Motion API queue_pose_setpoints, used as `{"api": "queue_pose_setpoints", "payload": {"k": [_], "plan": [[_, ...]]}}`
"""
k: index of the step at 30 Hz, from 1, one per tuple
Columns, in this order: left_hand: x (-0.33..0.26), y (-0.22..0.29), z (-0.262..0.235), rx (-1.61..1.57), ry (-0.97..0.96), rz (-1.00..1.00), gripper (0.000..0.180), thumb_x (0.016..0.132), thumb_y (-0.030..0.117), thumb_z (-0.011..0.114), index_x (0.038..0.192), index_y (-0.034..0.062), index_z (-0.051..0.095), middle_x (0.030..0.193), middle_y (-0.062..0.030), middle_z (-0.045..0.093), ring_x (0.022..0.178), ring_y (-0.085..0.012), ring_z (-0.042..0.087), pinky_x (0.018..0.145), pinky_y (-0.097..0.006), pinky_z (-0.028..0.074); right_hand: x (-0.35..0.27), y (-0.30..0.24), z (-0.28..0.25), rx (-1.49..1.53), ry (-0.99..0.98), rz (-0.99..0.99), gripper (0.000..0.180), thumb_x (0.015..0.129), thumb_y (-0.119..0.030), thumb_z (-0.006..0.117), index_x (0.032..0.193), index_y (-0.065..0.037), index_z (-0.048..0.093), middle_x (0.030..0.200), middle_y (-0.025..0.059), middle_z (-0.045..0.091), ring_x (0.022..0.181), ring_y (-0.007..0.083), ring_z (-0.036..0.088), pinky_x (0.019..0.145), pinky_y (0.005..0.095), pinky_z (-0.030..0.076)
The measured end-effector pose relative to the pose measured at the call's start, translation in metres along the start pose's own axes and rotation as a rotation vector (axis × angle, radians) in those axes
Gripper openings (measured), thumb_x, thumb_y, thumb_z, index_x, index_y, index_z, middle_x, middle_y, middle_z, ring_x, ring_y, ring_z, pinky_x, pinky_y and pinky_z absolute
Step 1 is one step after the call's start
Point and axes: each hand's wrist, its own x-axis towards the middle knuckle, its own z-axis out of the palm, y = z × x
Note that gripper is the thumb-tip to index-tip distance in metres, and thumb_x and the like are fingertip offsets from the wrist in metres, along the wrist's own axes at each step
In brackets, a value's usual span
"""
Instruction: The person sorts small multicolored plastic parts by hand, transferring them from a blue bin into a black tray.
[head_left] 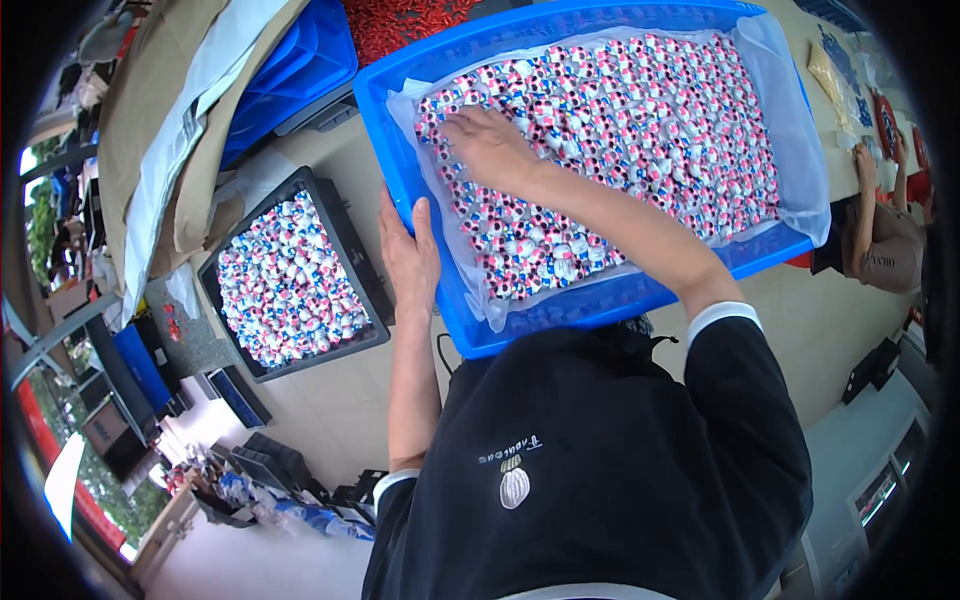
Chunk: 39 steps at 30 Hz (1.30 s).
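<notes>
The person's left hand (410,255) is pressing flat and open against the near-left edge of a blue plastic crate (420,190) on the counter (340,390); the right hand (487,147), fingers spread, is resting on small pink-and-white wrapped sweets (640,120) filling it.

Your left grip (410,258) is flat and upright-ish, palm pressed sideways, fingers together and pointing up the frame, thumb tucked alongside. That forearm runs almost straight up from the lower edge, bare from the short black sleeve with its white cuff. Your right grip (487,148) is reaching way further out, palm down, fingers spread a bit and curled lightly at the tips, not closed around anything you can see. The right arm stretches diagonally up and to the left, elbow nearly straight, bare past the same white-cuffed sleeve. The two grips are near each other but not touching.
</notes>
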Motion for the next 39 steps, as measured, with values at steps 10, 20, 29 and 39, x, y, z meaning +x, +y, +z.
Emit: {"api": "queue_pose_setpoints", "payload": {"k": [10,20,29,39], "plan": [[-0.001,0.001,-0.004,0.048,-0.028,-0.137,0.059,0.093,0.039,0.047,0.133,-0.0041,0.036,0.115,-0.0243,0.053,0.104,-0.0360,0.055,0.088,-0.041,0.043,0.044,-0.011,0.041,0.082,-0.066,0.099,0.035,0.090,-0.034,0.047,0.105,-0.004,0.054,0.121,0.0137,0.053,0.116,0.0262,0.040,0.091,0.0404,0.031],[0.001,-0.001,-0.003,0.015,-0.027,-0.115,0.057,0.094,0.038,0.047,0.130,-0.0058,0.040,0.113,-0.0252,0.056,0.102,-0.0355,0.057,0.088,-0.040,0.043,0.031,0.006,0.026,0.006,0.048,0.129,0.036,0.089,-0.032,0.049,0.105,0.000,0.054,0.119,0.0185,0.052,0.116,0.0298,0.041,0.095,0.0446,0.028],[0.000,0.004,-0.004,0.018,-0.016,-0.152,0.056,0.093,0.039,0.047,0.129,-0.0042,0.043,0.107,-0.0238,0.060,0.098,-0.0332,0.059,0.085,-0.040,0.045,0.033,0.019,0.025,-0.023,0.086,0.227,0.039,0.089,-0.034,0.048,0.104,0.002,0.053,0.116,0.0208,0.055,0.112,0.0305,0.044,0.089,0.0439,0.031],[-0.001,0.009,-0.002,0.041,-0.004,-0.151,0.055,0.094,0.041,0.046,0.129,-0.0022,0.044,0.107,-0.0204,0.062,0.096,-0.0272,0.060,0.085,-0.036,0.045,0.030,0.036,0.024,-0.233,0.053,0.323,0.045,0.090,-0.039,0.045,0.104,0.003,0.054,0.115,0.0235,0.054,0.114,0.0318,0.042,0.090,0.0468,0.029]]}}
